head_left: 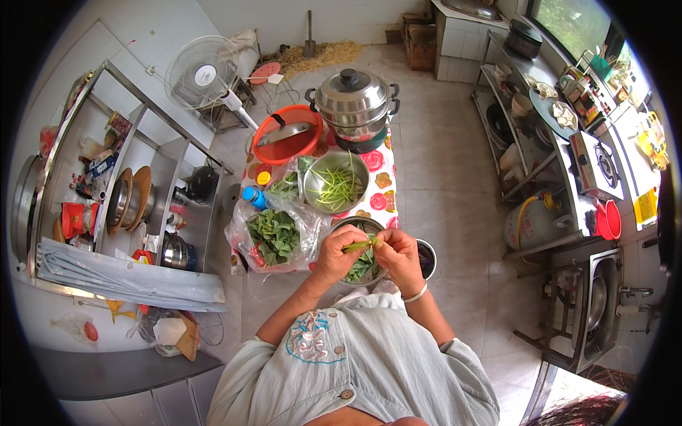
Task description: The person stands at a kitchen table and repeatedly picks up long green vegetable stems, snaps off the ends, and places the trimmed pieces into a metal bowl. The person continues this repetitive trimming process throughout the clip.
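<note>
Fingers [350, 237] pinching a slender light-green stem [357, 246] above a round steel bowl [360, 219]

The left hand [334, 252] and right hand [399, 255] nearly meet, thumbs and fingers pressed together on the smooth stem, which lies between them over the bowl. A smooth white bracelet [415, 293] rings the right wrist. Flat, dark-green leaves [364, 268] show inside the bowl, partly hidden by the hands.

Just beyond, a wider brushed-steel bowl [310, 188] holds a loose tangle of thin, pale-green strips [337, 187]. To its left, a crinkled clear plastic bag [310, 231] lies open around broad, matte leafy greens [275, 238], near a ribbed-looking bright blue cap [251, 194] and a round yellow lid [263, 177].

Printed red roses and brown flowers cover the white cloth on the tabletop [385, 200]. Toward its far end sit a glossy orange-red plastic basin [284, 150] and a shiny tiered steel steamer [350, 99] with black handles. Print on the red plastic packet [77, 219] on the left metal rack [160, 110] is too small to read.
</note>
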A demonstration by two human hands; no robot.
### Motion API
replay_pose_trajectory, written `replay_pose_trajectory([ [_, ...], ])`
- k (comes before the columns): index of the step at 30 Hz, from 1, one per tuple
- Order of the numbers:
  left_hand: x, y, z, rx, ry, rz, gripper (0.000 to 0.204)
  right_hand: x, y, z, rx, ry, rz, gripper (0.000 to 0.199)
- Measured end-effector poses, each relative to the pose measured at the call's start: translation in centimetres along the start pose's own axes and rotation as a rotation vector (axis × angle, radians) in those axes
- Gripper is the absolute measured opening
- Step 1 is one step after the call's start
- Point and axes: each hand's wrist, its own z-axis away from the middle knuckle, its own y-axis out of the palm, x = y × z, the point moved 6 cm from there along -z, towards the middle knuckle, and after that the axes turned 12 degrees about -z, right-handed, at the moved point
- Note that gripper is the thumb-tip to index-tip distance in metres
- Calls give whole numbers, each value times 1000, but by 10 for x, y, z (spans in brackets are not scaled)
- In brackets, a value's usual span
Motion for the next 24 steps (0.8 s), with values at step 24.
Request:
replay_pose_trajectory([
  [24, 61, -8, 11, -306, -478, 633, 12, -17, -51, 6, -110, 30, 273, 9],
])
